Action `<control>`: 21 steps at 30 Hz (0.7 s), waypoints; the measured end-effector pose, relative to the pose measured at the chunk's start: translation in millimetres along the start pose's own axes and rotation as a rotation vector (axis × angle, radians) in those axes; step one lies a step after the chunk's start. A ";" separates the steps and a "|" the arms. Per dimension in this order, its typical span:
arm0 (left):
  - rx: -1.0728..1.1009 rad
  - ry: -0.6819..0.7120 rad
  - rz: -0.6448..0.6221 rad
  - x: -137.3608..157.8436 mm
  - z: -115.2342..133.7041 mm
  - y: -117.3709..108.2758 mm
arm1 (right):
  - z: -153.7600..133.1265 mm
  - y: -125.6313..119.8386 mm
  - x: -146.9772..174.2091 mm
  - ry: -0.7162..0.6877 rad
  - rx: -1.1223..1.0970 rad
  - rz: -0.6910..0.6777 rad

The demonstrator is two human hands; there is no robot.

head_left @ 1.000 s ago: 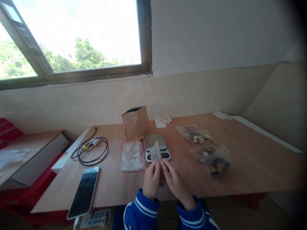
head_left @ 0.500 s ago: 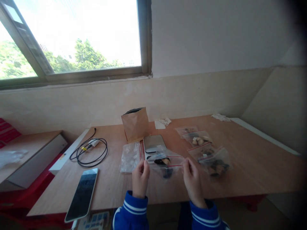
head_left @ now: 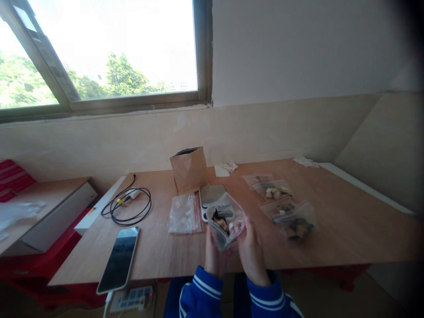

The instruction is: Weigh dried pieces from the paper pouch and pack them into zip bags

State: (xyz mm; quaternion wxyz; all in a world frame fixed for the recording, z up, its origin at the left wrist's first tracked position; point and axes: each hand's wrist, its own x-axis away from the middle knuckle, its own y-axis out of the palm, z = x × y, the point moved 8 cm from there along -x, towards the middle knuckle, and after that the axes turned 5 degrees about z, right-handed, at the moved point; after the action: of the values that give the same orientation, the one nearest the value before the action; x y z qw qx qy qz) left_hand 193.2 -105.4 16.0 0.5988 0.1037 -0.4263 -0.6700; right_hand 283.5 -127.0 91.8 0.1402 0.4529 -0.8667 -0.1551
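A clear zip bag (head_left: 233,207) with dark and tan dried pieces (head_left: 221,221) inside is held up at the table's front, its mouth gaping toward me. My left hand (head_left: 215,256) is closed around the bag's lower left side, its fingers partly hidden behind the plastic. On the other side, my right hand (head_left: 251,249) grips the bag's right edge. Just behind the bag sits a small scale (head_left: 212,196), partly covered by it. Left of the scale lies a stack of flat, clear zip bags (head_left: 182,216) with red seal strips.
Several filled zip bags (head_left: 300,227) lie at the right. An open brown paper bag (head_left: 189,170) stands behind the scale. On the left are a coiled black cable (head_left: 127,216) and a phone (head_left: 119,260) overhanging the front edge. Crumpled tissue (head_left: 229,167) lies near the wall.
Before, both hands stretched the zip bag flat by its top edge. Now the bag's mouth is open and tilted toward me, and my hands have come closer together, supporting it lower down.
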 end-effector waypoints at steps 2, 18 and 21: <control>0.030 -0.010 -0.030 5.9 2.9 2.3 | -3.8 0.4 0.9 -0.056 0.194 -0.038; 0.031 0.191 0.070 7.3 46.8 -3.5 | -65.6 51.8 6.7 -0.410 0.543 -0.560; 0.029 0.188 0.070 5.3 47.1 -6.6 | -46.5 65.6 -5.7 -0.385 0.712 -0.620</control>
State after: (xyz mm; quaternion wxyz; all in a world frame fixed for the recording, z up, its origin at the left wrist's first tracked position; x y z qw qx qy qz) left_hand 156.5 -89.6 42.3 0.6575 0.1597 -0.3812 -0.6300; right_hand 255.8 -93.3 159.7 -0.2379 0.6715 -0.7009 0.0349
